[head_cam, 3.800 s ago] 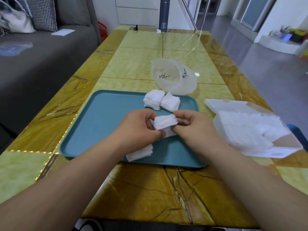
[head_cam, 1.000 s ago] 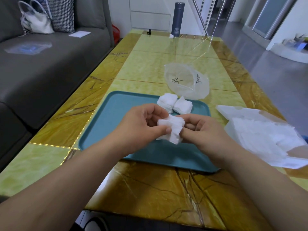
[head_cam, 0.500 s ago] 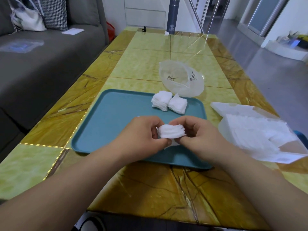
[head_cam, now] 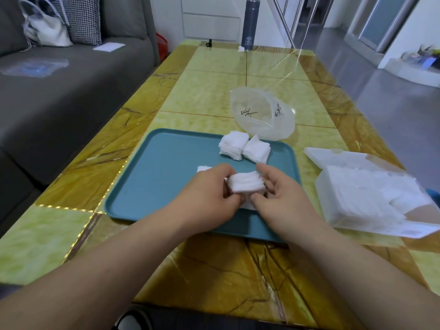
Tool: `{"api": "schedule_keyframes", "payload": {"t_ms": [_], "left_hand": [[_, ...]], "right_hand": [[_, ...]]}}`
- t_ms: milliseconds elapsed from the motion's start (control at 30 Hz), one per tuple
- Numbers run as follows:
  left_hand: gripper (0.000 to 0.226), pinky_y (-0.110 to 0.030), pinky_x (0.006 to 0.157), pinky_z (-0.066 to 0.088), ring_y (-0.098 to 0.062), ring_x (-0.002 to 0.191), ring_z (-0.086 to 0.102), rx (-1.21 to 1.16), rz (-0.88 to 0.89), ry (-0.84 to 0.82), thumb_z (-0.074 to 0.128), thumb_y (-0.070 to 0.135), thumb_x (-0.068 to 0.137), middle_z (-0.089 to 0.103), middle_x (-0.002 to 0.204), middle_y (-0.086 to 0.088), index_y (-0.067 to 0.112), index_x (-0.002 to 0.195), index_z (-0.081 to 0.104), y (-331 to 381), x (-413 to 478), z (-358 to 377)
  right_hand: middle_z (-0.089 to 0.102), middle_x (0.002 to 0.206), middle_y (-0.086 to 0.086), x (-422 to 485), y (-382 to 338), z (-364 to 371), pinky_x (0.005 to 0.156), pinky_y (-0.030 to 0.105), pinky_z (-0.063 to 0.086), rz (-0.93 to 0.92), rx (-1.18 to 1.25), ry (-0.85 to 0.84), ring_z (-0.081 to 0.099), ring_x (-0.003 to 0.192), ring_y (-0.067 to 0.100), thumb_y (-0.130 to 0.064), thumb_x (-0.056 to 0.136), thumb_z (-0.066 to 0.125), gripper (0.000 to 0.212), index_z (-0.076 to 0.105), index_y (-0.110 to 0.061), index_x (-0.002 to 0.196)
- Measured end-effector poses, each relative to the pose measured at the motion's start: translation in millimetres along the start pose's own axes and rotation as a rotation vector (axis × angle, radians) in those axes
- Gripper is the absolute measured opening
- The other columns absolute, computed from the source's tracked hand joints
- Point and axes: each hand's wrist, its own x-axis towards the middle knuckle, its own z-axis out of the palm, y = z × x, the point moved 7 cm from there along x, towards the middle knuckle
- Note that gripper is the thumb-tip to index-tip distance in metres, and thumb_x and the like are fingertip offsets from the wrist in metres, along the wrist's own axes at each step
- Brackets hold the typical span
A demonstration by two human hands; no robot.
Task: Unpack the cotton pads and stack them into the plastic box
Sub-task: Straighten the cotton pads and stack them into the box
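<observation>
A stack of white cotton pads (head_cam: 246,185) is held between both hands just above the teal tray (head_cam: 166,167). My left hand (head_cam: 209,196) grips its left side, and my right hand (head_cam: 281,198) grips its right side with curled fingers. Two more pad stacks (head_cam: 244,148) lie at the tray's far edge. A further pad (head_cam: 203,168) peeks out behind my left hand. The translucent plastic box (head_cam: 371,194), holding many white pads, sits to the right of the tray with its lid (head_cam: 333,158) open.
A clear plastic bag (head_cam: 262,114) lies beyond the tray on the yellow marble table (head_cam: 209,91). A dark flask (head_cam: 249,25) stands at the far end. A grey sofa (head_cam: 59,91) with a white handbag runs along the left.
Both hands squared the loose pads into a neat stack and kept it over the tray's near part. The view shifted slightly.
</observation>
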Motion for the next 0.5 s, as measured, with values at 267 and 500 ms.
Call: {"api": "schedule_keyframes", "payload": {"t_ms": [267,500], "left_hand": [[0.032,-0.026,0.075,0.048,-0.004,0.079,0.059,0.072,0.002,0.109,0.067,0.028,0.089,0.063,0.100,0.015,0.035,0.120,0.065,-14,11,-34],[0.052,-0.029,0.097,0.045,-0.015,0.104,0.058,0.180,-0.152,-0.052,0.068,0.039,0.095,0.056,0.134,0.007,0.031,0.144,0.055,-43,18,-35]], "right_hand": [[0.075,0.085,-0.012,3,-7,-22,0.066,0.011,0.048,-0.029,-0.076,0.140,0.066,0.072,-0.003,-0.013,0.080,0.079,0.022,0.071,-0.026,0.096],[0.072,0.090,-0.003,4,-2,-28,0.070,0.026,0.048,0.041,-0.047,0.217,0.065,0.083,0.014,-0.017,0.082,0.078,0.019,0.067,-0.025,0.095]]}}
